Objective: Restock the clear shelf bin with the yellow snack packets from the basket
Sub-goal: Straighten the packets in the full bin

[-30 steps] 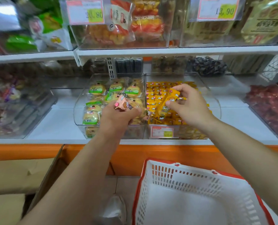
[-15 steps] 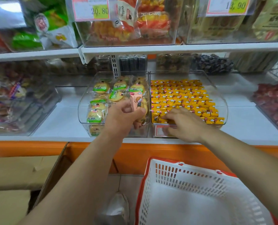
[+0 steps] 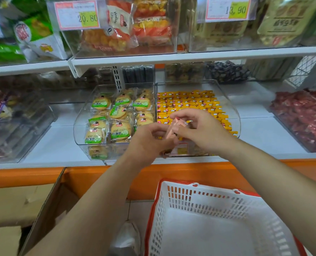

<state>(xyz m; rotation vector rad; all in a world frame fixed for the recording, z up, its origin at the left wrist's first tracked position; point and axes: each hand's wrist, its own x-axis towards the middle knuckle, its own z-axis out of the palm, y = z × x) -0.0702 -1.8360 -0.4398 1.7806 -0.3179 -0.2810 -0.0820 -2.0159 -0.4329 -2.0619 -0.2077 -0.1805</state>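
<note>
The clear shelf bin [image 3: 233, 111] on the lower shelf holds rows of small yellow snack packets [image 3: 188, 102]. In front of it both hands meet on a pink snack packet [image 3: 173, 128]. My left hand [image 3: 149, 143] grips its lower part from the left. My right hand [image 3: 199, 130] pinches its top from the right, over the bin's front half. The white basket with a red rim [image 3: 205, 204] sits below on the floor, and its visible inside shows no packets.
A second clear bin [image 3: 79, 126] to the left holds round green-labelled biscuit packs [image 3: 120, 130]. A bin of red packets [image 3: 304, 117] stands at the right. A cardboard box [image 3: 15, 209] sits at the lower left, a shoe [image 3: 127, 237] beside the basket. An upper shelf [image 3: 172, 56] overhangs.
My right hand left the yellow packets at the bin's front and rose to the pink packet that my left hand holds. The left hand shifted right toward the yellow bin.
</note>
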